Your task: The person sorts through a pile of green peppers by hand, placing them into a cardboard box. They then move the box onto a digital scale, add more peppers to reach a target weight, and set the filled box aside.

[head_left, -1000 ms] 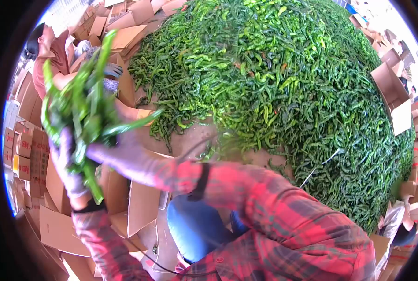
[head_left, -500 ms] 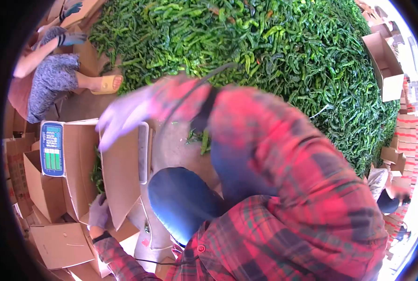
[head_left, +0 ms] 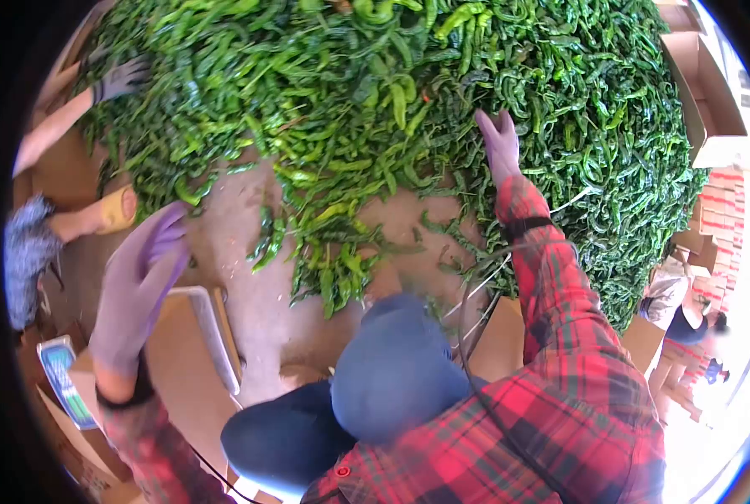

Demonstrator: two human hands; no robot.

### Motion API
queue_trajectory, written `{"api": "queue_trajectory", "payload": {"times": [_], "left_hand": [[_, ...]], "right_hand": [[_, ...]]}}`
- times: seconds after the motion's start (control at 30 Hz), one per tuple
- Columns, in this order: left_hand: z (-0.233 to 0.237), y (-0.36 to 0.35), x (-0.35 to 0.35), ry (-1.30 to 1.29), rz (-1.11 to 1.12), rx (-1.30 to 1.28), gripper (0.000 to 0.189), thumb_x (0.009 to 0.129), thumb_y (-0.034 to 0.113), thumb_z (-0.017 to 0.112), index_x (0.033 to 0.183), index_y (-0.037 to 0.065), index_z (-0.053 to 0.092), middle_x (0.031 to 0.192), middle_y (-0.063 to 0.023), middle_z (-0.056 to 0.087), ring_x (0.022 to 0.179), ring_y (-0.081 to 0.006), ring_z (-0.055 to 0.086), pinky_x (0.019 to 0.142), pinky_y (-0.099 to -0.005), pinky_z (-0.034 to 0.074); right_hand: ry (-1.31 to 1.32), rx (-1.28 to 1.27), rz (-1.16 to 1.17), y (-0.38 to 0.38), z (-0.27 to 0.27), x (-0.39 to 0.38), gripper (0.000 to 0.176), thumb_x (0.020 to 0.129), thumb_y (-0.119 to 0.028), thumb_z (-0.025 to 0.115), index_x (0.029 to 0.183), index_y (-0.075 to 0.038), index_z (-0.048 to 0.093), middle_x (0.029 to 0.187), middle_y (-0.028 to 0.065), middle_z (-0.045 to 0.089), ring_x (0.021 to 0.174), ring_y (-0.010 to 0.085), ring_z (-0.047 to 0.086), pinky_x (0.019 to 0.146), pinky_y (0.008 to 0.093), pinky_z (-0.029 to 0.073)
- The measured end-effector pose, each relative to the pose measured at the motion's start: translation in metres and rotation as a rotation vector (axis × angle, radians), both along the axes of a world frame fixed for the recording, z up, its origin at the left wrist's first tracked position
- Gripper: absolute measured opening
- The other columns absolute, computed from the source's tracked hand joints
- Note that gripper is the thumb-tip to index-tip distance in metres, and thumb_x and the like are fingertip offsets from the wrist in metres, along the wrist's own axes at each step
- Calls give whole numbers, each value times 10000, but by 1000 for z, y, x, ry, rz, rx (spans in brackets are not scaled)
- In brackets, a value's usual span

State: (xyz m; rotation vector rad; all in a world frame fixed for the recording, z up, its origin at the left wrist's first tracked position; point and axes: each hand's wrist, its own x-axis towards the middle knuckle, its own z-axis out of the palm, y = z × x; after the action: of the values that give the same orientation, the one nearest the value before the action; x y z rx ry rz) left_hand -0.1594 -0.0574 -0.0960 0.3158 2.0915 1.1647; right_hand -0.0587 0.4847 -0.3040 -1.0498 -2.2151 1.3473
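Observation:
A large heap of long green peppers (head_left: 392, 126) spreads over the floor in front of me. My right hand (head_left: 499, 147), in a pale purple glove, reaches to the near right of the heap, thumb and fingers apart and holding nothing visible. On the left, my gloved left hand (head_left: 144, 281) is raised above a cardboard box (head_left: 186, 353), fingers slightly bent and apart from the thumb, with nothing in it. That box sits by a scale with a blue display panel (head_left: 65, 382); the box's inside is hidden from this angle.
A co-worker's gloved hand (head_left: 123, 80) touches the heap at the upper left, near their sandalled foot (head_left: 118, 208). An open carton (head_left: 702, 97) stands at the right edge of the heap. Stacked boxes (head_left: 719, 214) and other people are farther right.
My right hand has swung from above the box by the scale across to the heap. My left hand has risen from the box's near side. The view has turned right.

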Motion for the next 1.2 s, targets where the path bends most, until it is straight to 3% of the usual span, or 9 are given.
{"api": "queue_trajectory", "payload": {"times": [0.13, 0.23, 0.37, 0.57, 0.73, 0.9, 1.07, 1.13, 1.2], "left_hand": [[-154, 112, -63, -133, 19, 225, 538, 960, 182, 615, 1397, -65, 423, 1358, -149, 529, 1245, -189, 508, 1055, -294, 400], [-230, 177, -69, -54, 221, 211, 651, 919, 292, 670, 1403, -65, 421, 1417, -179, 485, 1273, -222, 490, 1063, -312, 387], [-310, 218, -45, 89, 286, 128, 759, 860, 425, 703, 1384, -61, 449, 1419, -219, 481, 1309, -293, 469, 1073, -364, 374], [-300, 213, -36, 420, 224, -73, 633, 849, 408, 690, 1307, -4, 545, 1344, -211, 531, 1253, -360, 488, 1070, -402, 375], [-290, 209, -69, 629, 84, -323, 741, 855, 464, 660, 1406, 18, 441, 1422, -207, 465, 1322, -374, 406, 1117, -428, 313], [-317, 208, -50, 401, -84, -623, 990, 751, 597, 712, 1480, 40, 340, 1477, -203, 407, 1385, -387, 331, 1144, -434, 281], [-303, 199, 14, 386, -14, -514, 906, 759, 558, 722, 1421, 19, 419, 1404, -205, 492, 1329, -381, 410, 1111, -439, 320], [-299, 188, 38, 508, -113, -490, 829, 782, 515, 710, 1401, 30, 446, 1392, -207, 497, 1308, -381, 430, 1108, -438, 323], [-288, 177, 63, 643, -21, -556, 833, 772, 516, 716, 1401, 42, 446, 1432, -209, 447, 1326, -377, 406, 1128, -444, 291]], "right_hand": [[-28, 63, -32, 2, -27, -81, 1196, 688, -625, 776, 1502, 51, 218, 1418, 288, 441, 1288, 350, 472, 1074, 409, 366], [-261, 351, -38, -41, -39, -82, 1228, 646, -674, 763, 1481, 66, 248, 1369, 325, 454, 1297, 445, 408, 1094, 465, 330], [-290, 203, 210, -71, -43, -22, 1055, 666, -590, 782, 1388, 73, 392, 1285, 295, 500, 1210, 408, 467, 1034, 456, 390], [-57, 519, 36, -51, -56, -19, 778, 780, -434, 734, 1352, 7, 443, 1236, 265, 484, 1145, 416, 473, 991, 484, 402], [-206, 1015, 453, -48, -50, -27, 778, 729, -487, 759, 1366, -147, 470, 1253, 97, 535, 1138, 319, 502, 944, 484, 406], [-510, 753, 436, -60, -59, -3, 576, 812, -462, 695, 1284, -170, 543, 1166, 101, 583, 1081, 310, 572, 930, 471, 436], [-317, 180, 351, -70, -56, 26, 571, 864, -467, 653, 1250, -51, 587, 1223, 188, 592, 1164, 364, 555, 994, 421, 431], [-307, -242, 384, -70, -17, 40, 648, 876, -477, 644, 1277, 26, 560, 1275, 209, 588, 1222, 333, 547, 1049, 389, 404], [-408, -242, 457, -60, 41, 57, 612, 895, -446, 635, 1288, 17, 556, 1246, 181, 609, 1187, 286, 575, 999, 370, 449]]}}
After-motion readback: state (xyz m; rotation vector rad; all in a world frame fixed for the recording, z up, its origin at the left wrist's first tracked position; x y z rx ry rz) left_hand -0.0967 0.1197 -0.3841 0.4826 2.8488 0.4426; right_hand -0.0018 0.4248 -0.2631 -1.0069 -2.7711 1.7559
